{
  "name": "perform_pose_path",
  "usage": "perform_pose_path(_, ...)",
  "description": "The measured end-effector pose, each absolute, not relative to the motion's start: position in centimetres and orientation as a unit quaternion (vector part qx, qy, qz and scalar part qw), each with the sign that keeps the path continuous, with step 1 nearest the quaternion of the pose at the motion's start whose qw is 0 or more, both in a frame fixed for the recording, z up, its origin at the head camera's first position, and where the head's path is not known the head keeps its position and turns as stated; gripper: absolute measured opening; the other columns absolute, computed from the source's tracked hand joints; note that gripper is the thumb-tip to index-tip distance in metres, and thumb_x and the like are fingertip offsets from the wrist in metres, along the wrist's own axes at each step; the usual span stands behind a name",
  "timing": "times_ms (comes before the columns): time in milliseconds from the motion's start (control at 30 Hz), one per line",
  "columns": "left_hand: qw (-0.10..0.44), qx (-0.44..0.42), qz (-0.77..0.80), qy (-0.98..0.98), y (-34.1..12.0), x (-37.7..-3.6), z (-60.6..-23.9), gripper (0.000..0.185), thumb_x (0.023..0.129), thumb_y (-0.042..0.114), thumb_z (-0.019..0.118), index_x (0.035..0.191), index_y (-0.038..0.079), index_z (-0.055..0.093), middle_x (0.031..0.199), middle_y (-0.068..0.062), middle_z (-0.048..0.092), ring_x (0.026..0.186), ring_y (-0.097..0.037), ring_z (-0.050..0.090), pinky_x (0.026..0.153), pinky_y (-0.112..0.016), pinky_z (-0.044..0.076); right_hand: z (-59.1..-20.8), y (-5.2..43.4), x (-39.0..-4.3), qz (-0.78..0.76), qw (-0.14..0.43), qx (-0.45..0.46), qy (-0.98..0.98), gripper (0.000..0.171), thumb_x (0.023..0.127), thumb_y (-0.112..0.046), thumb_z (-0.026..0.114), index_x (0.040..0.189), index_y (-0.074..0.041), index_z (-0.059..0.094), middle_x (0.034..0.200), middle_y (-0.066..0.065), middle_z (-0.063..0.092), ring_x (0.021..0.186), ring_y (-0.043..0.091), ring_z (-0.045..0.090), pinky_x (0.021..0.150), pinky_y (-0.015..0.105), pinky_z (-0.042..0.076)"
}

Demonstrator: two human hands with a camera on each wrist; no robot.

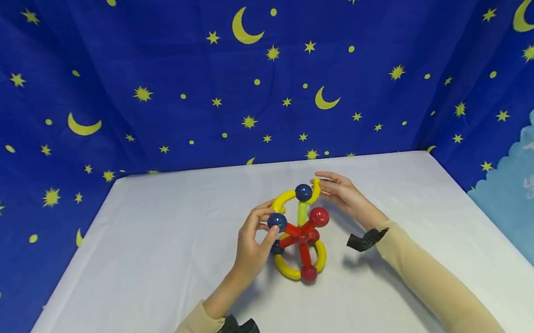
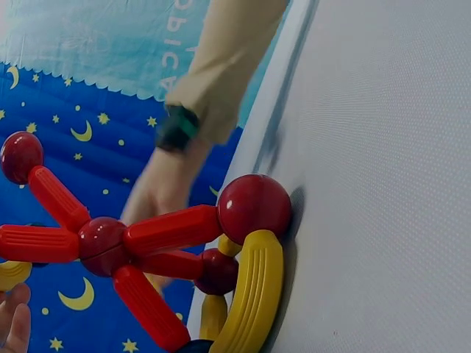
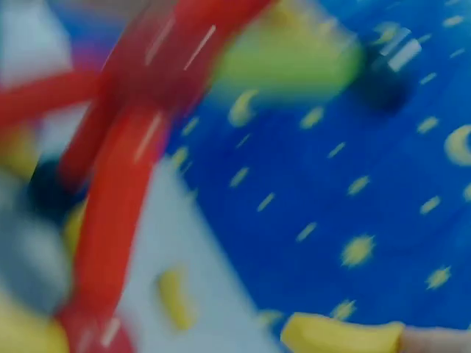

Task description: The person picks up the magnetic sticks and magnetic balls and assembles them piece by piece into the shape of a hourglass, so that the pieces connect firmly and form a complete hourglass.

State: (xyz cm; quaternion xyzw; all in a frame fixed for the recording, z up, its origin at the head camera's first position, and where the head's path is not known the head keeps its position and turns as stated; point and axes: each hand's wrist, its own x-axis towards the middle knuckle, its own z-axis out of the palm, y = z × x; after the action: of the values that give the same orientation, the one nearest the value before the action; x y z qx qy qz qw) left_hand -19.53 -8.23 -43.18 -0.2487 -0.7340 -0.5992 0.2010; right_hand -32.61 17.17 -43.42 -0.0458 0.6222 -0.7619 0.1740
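Standing near the middle of the white table [image 1: 157,246], a toy structure [image 1: 300,234] of red rods, yellow curved pieces and balls sits between both hands. Its lowest red ball [image 1: 308,273] rests on the cloth at the near side, with yellow arcs curving up on either side of it. A red hub [image 2: 103,246] joins several red rods, seen close in the left wrist view.

On the left, the left hand [image 1: 252,246] has its fingers curled around a dark blue ball [image 1: 276,221], thumb and fingertips pinching it. To the right and a little farther off, the right hand [image 1: 342,193] pinches the tip of a yellow curved piece [image 1: 316,190] next to the top blue ball [image 1: 303,192]. The right wrist view is badly blurred, so how firm that pinch is cannot be read from it; it appears light.

To do this well, the left hand should keep the frame steady at the blue ball, without squeezing the joints sideways, while the right hand guides the yellow piece's end squarely onto the ball it meets. Pushing off-axis would likely pop a joint or tip the whole frame off its red foot.

Behind the table hangs a blue cloth [image 1: 187,87] with yellow moons and stars.
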Motion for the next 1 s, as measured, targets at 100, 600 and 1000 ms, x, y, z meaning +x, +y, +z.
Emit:
perform_pose_path(100, 0.210, -0.254, -0.600, -0.729, -8.3, -19.6, -43.3, 0.025, 0.088, 0.006, 0.055, 0.113, 0.001, 0.054, 0.135, -0.016, 0.054, 0.105, -0.024, 0.059, 0.080, -0.025, 0.050, -40.5, 17.9, -30.7, -0.817, 0.200, -0.008, 0.540, 0.055, 0.100, -0.009, 0.042, 0.151, -0.005, 0.020, 0.110, 0.000, 0.064, 0.105, 0.011, 0.062, 0.086, 0.023, 0.053)
perform_pose_path(600, 0.200, -0.252, -0.604, -0.729, -8.0, -19.7, -43.2, 0.025, 0.088, 0.006, 0.055, 0.113, 0.001, 0.054, 0.136, -0.016, 0.053, 0.102, -0.025, 0.058, 0.080, -0.022, 0.049, -34.8, 16.0, -25.1, -0.819, 0.267, -0.010, 0.509, 0.046, 0.101, -0.002, 0.035, 0.144, -0.002, 0.021, 0.117, 0.012, 0.048, 0.086, 0.016, 0.065, 0.077, 0.025, 0.057)
perform_pose_path(1000, 0.211, -0.250, -0.605, -0.726, -7.9, -19.8, -43.6, 0.025, 0.087, 0.005, 0.056, 0.112, 0.001, 0.054, 0.135, -0.017, 0.053, 0.098, -0.022, 0.057, 0.079, -0.023, 0.049, -35.5, 15.9, -25.4, -0.780, 0.256, -0.003, 0.570, 0.051, 0.100, -0.002, 0.038, 0.147, 0.003, 0.019, 0.128, 0.015, 0.040, 0.086, 0.013, 0.068, 0.077, 0.021, 0.056)
